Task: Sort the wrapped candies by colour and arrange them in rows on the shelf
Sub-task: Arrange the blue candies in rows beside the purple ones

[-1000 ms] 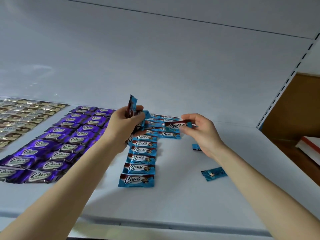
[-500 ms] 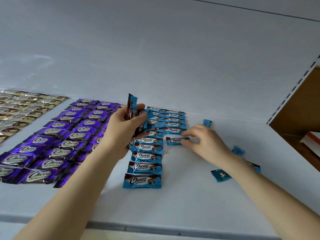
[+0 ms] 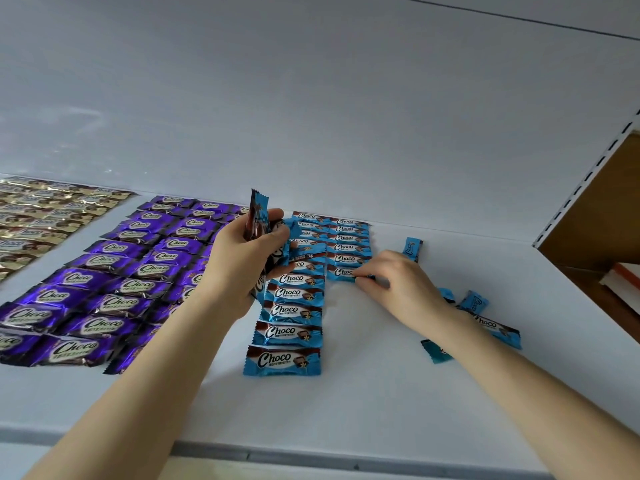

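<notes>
on the shelf (image 3: 381, 403): rows of "choco" wrappers (image 3: 282, 360)
left hand (image 3: 242, 261): grips several blue candies (image 3: 259, 216)
right hand (image 3: 401, 285): pinches one blue candy (image 3: 341, 273)

On the shelf (image 3: 381, 393) I see a far-left block (image 3: 41, 216), a middle block (image 3: 114, 271) to its right, then a long row (image 3: 287, 330) with a shorter row (image 3: 348, 247) beside it, further back. The left hand (image 3: 242, 265) holds a bunch (image 3: 258, 216) above the long row. The right hand (image 3: 401, 289) has its fingers (image 3: 363, 280) pinching the shorter row's nearest candy (image 3: 341, 273). Loose candies (image 3: 474, 303) lie to the right.
</notes>
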`<state>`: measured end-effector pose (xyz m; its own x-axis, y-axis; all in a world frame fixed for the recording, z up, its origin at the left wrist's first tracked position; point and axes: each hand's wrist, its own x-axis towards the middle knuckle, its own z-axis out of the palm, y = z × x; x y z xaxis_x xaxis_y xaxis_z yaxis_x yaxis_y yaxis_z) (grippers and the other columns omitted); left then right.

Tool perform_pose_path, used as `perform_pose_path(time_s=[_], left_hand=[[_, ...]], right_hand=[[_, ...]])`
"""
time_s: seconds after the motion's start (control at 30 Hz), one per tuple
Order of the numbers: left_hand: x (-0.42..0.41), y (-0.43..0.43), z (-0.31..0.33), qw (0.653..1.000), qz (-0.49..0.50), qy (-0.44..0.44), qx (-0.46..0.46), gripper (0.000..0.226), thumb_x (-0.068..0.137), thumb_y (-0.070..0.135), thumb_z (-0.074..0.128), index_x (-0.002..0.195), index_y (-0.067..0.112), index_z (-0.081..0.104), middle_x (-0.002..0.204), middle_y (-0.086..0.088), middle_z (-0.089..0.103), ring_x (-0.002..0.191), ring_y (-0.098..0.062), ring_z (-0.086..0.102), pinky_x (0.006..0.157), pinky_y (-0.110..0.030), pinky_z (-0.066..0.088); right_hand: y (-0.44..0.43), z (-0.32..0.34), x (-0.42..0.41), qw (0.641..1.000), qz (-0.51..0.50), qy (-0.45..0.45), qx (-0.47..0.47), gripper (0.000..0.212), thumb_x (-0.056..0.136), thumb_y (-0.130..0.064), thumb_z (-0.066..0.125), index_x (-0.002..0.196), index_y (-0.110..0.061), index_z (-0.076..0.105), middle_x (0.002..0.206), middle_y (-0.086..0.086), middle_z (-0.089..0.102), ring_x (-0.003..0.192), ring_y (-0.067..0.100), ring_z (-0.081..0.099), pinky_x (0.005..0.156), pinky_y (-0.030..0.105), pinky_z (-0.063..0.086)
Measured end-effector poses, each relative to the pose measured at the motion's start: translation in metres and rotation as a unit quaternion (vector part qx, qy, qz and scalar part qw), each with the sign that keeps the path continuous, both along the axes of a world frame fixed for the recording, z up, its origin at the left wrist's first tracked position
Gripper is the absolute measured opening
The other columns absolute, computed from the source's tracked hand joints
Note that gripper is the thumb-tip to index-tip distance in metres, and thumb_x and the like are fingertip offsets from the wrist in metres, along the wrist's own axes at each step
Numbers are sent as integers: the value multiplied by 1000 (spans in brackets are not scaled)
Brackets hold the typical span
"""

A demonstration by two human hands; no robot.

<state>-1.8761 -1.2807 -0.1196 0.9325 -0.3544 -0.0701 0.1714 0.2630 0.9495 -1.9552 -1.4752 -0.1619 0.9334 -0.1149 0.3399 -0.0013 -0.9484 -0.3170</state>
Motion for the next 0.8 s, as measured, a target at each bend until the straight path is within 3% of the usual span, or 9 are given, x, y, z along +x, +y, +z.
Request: perform_pose_path(time_s=[0.3, 0.57, 0.8], left_hand=[[1, 0, -2, 1000, 1, 4, 6, 18, 88, 6, 60, 102, 17, 62, 102, -7, 65, 81, -16, 67, 53, -23, 57], [1, 0, -1, 1000, -4, 3, 7, 22, 88, 6, 60, 108, 15, 62, 98, -5, 64, 76, -14, 67, 50, -21, 55], [-1, 0, -2, 1000, -21, -6, 13, 18, 87, 7, 60, 100, 19, 62, 100, -6, 65, 79, -15, 68, 50, -20, 54]], right_hand=[[0, -1, 1, 1000, 7, -4, 2, 20, 88, -15, 60, 105, -13, 71, 99, 8, 63, 96, 22, 53, 75, 23, 35], [2, -1, 0, 1000, 9, -11, 4, 20, 88, -15, 60, 105, -14, 71, 99, 8, 63, 96, 22, 52, 74, 24, 35], [4, -2, 1, 1000, 10, -21, 10, 22, 89, -15, 59, 108, -13, 69, 101, 11, 62, 96, 25, 52, 75, 28, 38]])
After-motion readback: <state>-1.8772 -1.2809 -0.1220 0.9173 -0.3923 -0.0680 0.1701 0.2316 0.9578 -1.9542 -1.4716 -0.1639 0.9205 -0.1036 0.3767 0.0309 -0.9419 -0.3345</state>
